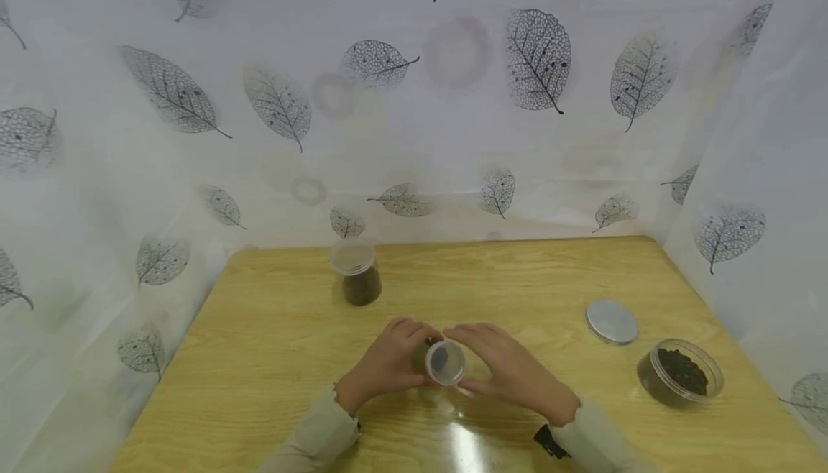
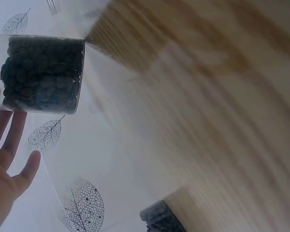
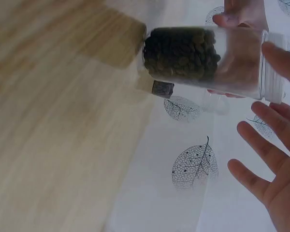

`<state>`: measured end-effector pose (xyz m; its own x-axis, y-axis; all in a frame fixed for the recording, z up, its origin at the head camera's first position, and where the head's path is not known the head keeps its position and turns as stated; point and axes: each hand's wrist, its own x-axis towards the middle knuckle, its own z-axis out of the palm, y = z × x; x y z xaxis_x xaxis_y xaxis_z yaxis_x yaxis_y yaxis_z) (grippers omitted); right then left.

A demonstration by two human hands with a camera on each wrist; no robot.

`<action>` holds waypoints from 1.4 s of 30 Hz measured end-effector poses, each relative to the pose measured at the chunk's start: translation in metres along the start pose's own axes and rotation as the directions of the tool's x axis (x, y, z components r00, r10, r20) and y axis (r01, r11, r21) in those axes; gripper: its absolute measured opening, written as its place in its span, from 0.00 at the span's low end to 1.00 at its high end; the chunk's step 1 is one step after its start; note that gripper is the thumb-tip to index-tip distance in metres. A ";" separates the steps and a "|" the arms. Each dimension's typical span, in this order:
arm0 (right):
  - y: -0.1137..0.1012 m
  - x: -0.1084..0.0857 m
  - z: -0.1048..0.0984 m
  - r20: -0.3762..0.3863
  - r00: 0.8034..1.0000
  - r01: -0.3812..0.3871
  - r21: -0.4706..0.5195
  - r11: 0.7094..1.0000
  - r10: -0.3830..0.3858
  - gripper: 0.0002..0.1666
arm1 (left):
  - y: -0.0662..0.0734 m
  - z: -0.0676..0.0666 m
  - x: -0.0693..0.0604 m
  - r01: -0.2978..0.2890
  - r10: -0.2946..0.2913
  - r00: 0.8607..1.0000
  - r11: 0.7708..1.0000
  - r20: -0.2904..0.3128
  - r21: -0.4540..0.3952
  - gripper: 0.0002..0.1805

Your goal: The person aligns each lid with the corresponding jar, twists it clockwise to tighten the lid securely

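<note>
Between my two hands stands a clear plastic jar [image 1: 446,364], partly filled with dark seeds or beans [image 3: 181,53]. My left hand [image 1: 387,364] grips its side, fingers at the far side and thumb at the near side. The right hand [image 1: 511,366] is around the jar's clear top band [image 3: 273,67] from the right. Its thumb lies against that band, while the other fingers are extended and spread below it in the right wrist view. I cannot tell whether the top is a lid or an open mouth.
A second clear jar [image 1: 362,286] with dark contents stands at the back left of the wooden table [image 1: 272,358]. On the right are a silver lid [image 1: 611,322] and an uncovered tub [image 1: 666,387] of dark beans. A leaf-patterned curtain [image 1: 453,128] encloses the table's back and sides.
</note>
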<state>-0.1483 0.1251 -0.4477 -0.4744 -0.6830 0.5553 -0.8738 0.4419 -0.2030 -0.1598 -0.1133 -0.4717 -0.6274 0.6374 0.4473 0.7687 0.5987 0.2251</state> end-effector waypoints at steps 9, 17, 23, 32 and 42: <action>0.003 0.006 0.002 0.041 0.999 0.033 -0.022 0.999 -0.032 0.41 | -0.001 0.000 -0.001 0.017 -0.017 1.000 1.000 0.021 0.008 0.34; -0.006 0.003 0.007 -0.047 0.997 -0.056 -0.036 0.998 0.055 0.40 | 0.000 0.000 0.000 0.020 -0.020 1.000 1.000 -0.002 0.018 0.35; -0.014 0.001 0.011 -0.114 0.985 -0.134 -0.059 0.989 0.127 0.40 | 0.001 0.000 0.000 0.027 -0.027 1.000 0.999 -0.003 0.025 0.35; -0.023 -0.002 0.020 -0.189 0.964 -0.205 -0.089 0.975 0.185 0.41 | 0.001 -0.001 0.000 0.027 -0.027 1.000 0.999 -0.011 0.033 0.36; -0.015 0.001 0.011 -0.104 0.989 -0.115 -0.062 0.991 0.109 0.49 | -0.001 0.000 -0.001 0.020 -0.020 1.000 0.999 -0.007 0.034 0.35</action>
<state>-0.1365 0.1113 -0.4524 -0.5527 -0.5665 0.6112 -0.8049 0.5530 -0.2153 -0.1599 -0.1149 -0.4726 -0.6414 0.6224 0.4486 0.7516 0.6271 0.2047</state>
